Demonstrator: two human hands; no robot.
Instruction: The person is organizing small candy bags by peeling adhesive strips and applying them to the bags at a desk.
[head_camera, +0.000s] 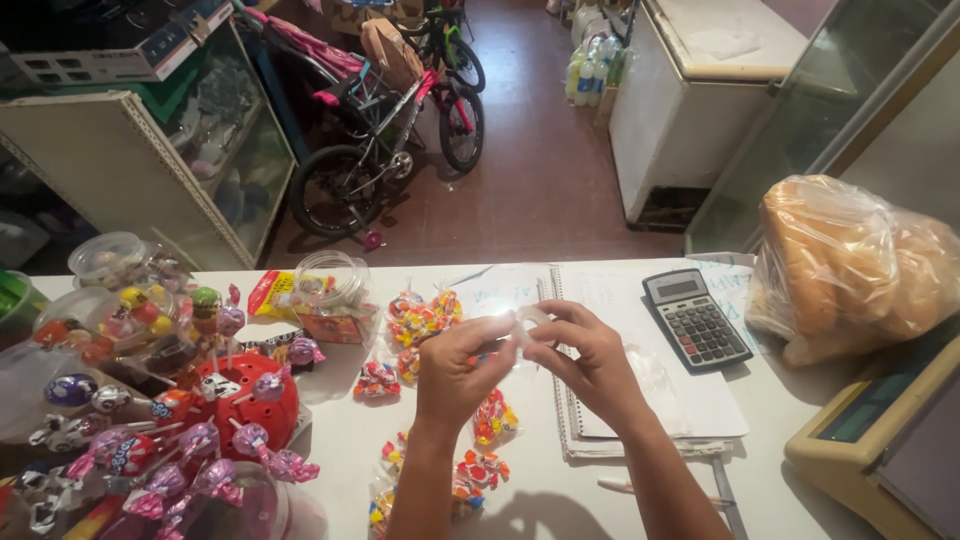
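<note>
Pinching a small clear plastic bag (528, 318) between both hands, I have it up at the centre of the frame, just above the white desk (540, 490). My left hand (462, 368) closes its thumb and fingers on the bag's left edge; my right hand (592, 358) closes on the right edge, so each grip is clamped on the plastic. The bag lies straight between the two grips, its long axis running left to right across the frame, and neither hand is clearly nearer to it. Whether anything sits inside it I cannot tell; glare washes it out.

Below and left of my hands, small clear packets of coloured candies (424, 318) lie scattered on the desk. A spiral notebook (640, 400) lies under my right hand, with a grey calculator (695, 318) at its upper right. A red lollipop stand (240, 400) stands at lower left, a clear bag of bread rolls (850, 265) at right. Beyond the desk, a bicycle (390, 150) stands on the reddish floor (540, 170).
</note>
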